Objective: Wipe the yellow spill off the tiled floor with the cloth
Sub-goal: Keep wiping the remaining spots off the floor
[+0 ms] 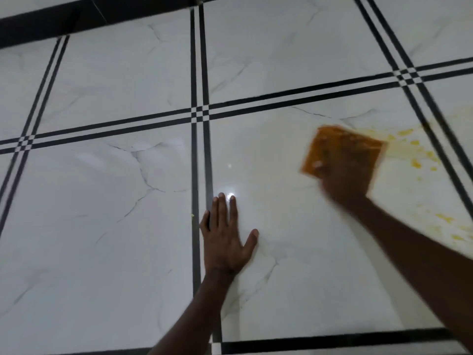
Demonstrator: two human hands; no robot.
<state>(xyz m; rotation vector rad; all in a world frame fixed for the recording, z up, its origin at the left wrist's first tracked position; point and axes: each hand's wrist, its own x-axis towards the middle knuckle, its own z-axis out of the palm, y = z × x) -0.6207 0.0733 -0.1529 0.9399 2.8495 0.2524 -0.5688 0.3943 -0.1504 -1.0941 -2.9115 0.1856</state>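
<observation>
- We judge the job to be partly done: the tile under our right hand carries only a pale yellowish film near its far edge, while thicker yellow blobs remain at its right side.
- The yellow spill lies along the right edge of the tiled floor as we see it, scattered in drops and smears just beyond the cloth and running down toward the near right, where more streaks sit beside our right forearm.
- The cloth is an orange-stained square, lying on or just over the floor near the spill's left margin; blur hides whether it is pressed flat.
- Our right hand grasps the cloth at its near edge, fingers hidden beneath it. The hand is too blurred for us to tell more about the grip.
- Our left hand lies released, palm flat on the floor with fingers straight and thumb spread, beside the dark double line between two tiles, well apart from the cloth and the spill.
- What is left, by our reckoning: the drops to the right of the cloth, the streaks at the near right, and the faint film.
</observation>
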